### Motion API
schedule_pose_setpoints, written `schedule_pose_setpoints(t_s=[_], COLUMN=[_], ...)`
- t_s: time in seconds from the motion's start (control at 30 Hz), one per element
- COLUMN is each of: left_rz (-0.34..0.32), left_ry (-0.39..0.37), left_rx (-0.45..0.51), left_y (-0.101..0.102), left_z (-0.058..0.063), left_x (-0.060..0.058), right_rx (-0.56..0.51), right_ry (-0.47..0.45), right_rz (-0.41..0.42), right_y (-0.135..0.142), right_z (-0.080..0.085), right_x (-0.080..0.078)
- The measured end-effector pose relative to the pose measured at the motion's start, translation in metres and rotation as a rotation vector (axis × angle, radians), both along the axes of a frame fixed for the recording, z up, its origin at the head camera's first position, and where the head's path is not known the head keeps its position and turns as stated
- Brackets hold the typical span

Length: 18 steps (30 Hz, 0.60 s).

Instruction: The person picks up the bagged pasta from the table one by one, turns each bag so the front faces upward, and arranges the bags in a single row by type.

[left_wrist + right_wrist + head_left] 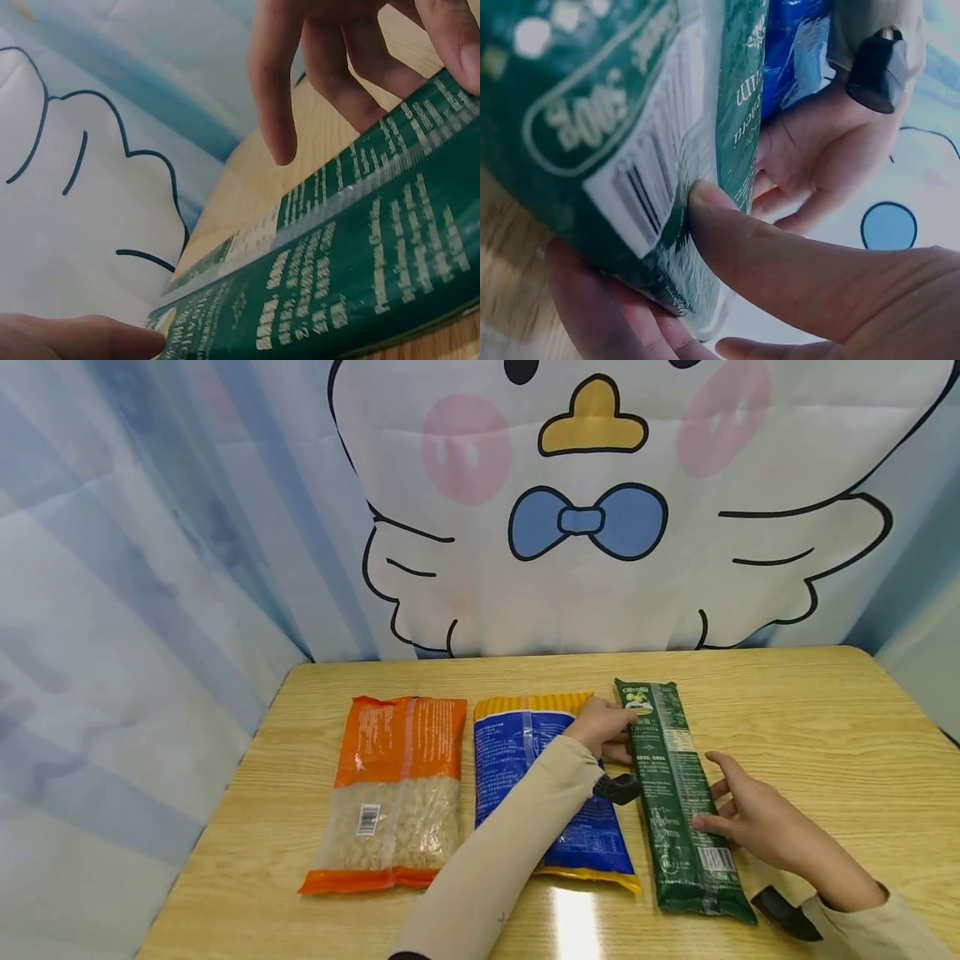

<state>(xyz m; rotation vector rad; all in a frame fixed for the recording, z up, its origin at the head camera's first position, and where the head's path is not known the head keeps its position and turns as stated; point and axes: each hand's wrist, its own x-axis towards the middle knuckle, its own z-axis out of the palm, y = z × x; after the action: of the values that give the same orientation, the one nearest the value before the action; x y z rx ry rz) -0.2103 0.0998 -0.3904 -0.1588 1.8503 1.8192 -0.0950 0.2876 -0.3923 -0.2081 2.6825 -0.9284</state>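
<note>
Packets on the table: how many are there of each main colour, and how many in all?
Orange packet: 1
Blue packet: 1
Green packet: 1
Total: 3

White-printed green packet [672,793], blue and yellow bag [502,764], orange and clear bag [397,793], wood-grained tan table [817,727]

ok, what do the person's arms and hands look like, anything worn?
Left hand and right hand: no gloves. Left sleeve and right sleeve: beige. Left wrist device and right wrist device: black; the left one looks blocky.
</note>
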Motion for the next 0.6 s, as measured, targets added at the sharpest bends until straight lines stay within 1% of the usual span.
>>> schedule_pose_setpoints(t_s=[0.1,0.27,0.4,0.47,0.6], left_rz=[0.012,0.013,0.021,0.028,0.048], left_ry=[-0.011,0.005,0.019,0.022,0.026], left_rx=[0.023,0.043,0.062,0.073,0.096], left_y=[-0.0012,-0.0027,-0.0036,-0.0035,-0.0032], left_z=[-0.0032,-0.0043,-0.0053,-0.0062,-0.0085], left_x=[0.0001,0.0004,0.0004,0.0007,0.0010], right_rx=[0.004,0.031,0.015,-0.021,-0.122], right_ry=[-0.004,-0.001,-0.012,-0.024,-0.078], right_rz=[0.000,-0.026,-0.031,-0.026,-0.032], right_y=[0.0005,-0.0012,-0.0016,0.0003,0.0050], right_z=[-0.0007,-0.0005,-0.0007,-0.0008,0.0003], right_x=[-0.0004,-0.0028,-0.0051,-0.0058,-0.0076])
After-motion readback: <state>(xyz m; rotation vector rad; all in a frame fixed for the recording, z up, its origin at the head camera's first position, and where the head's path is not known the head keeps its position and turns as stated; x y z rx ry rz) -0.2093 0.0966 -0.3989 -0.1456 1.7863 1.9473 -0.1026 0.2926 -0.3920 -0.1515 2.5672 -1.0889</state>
